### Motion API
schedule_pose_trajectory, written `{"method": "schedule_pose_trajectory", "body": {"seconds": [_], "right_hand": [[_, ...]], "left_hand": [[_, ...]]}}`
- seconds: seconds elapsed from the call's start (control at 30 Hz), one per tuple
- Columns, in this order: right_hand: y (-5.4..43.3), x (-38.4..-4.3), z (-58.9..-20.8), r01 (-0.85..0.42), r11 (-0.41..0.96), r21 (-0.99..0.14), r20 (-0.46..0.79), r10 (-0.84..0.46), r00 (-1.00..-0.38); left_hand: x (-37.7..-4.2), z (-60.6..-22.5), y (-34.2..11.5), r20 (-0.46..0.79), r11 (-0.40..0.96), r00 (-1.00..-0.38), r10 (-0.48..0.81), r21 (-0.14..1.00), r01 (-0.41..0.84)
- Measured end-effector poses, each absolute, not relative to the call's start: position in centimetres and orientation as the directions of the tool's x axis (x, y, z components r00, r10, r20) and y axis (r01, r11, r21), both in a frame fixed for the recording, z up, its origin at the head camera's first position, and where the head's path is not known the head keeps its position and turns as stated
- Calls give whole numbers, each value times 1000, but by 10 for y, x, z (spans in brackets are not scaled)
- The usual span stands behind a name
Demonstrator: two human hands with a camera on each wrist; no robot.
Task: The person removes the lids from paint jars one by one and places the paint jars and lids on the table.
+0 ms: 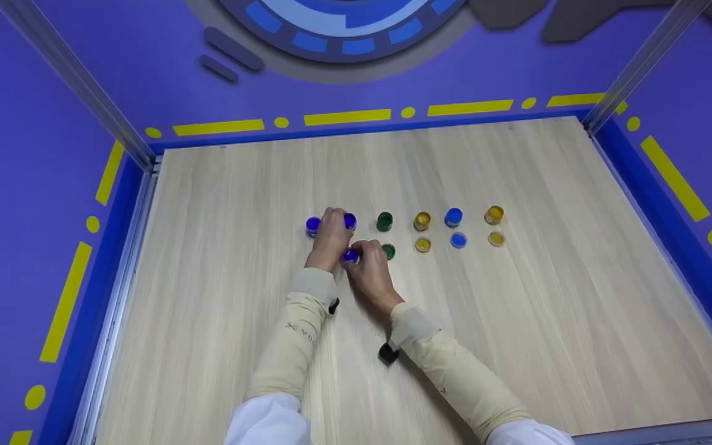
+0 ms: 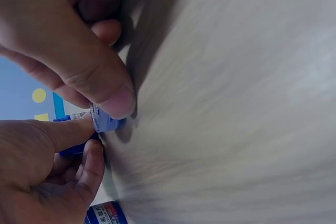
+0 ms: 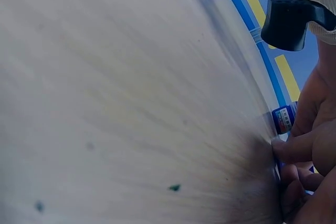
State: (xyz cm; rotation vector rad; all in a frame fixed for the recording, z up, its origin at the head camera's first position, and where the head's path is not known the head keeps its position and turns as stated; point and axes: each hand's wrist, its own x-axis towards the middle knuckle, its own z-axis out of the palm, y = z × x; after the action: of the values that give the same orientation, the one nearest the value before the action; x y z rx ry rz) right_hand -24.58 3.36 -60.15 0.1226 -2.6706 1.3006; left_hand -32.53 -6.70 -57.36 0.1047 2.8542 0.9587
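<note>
In the head view my left hand [image 1: 331, 233] grips a small violet paint jar [image 1: 349, 220], which its fingers partly hide. Just nearer to me, my right hand [image 1: 369, 266] pinches a small violet lid [image 1: 350, 255] between thumb and fingers, at or close to the table. Another violet jar [image 1: 313, 226] stands left of my left hand. Seen from the left wrist, the lid [image 2: 106, 123] is between the right thumb and fingers, beside the left fingertips. A labelled blue-violet jar [image 2: 106, 213] stands at the bottom there. A green lid [image 1: 389, 251] lies beside my right hand.
To the right stand a green jar [image 1: 384, 221], a yellow jar [image 1: 422, 220], a blue jar [image 1: 453, 217] and an ochre jar [image 1: 494, 214]. Matching lids, such as the blue lid [image 1: 458, 240], lie before them. Blue panels [image 1: 356, 93] border the wooden table [image 1: 238, 204].
</note>
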Motion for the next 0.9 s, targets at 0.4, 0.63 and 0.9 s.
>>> {"method": "schedule_pose_trajectory", "body": {"seconds": [0.4, 0.63, 0.9], "right_hand": [[34, -245, -602, -136, 618, -775, 169, -5, -986], [35, -246, -603, -136, 629, -766, 165, -12, -986], [34, -247, -602, -105, 620, -778, 128, -7, -992]], "left_hand": [[-317, -570, -68, -132, 768, -988, 80, 640, -24], [-306, -560, -68, -101, 779, -992, 80, 626, -1], [-300, -548, -90, 27, 751, -997, 72, 656, 72]]}}
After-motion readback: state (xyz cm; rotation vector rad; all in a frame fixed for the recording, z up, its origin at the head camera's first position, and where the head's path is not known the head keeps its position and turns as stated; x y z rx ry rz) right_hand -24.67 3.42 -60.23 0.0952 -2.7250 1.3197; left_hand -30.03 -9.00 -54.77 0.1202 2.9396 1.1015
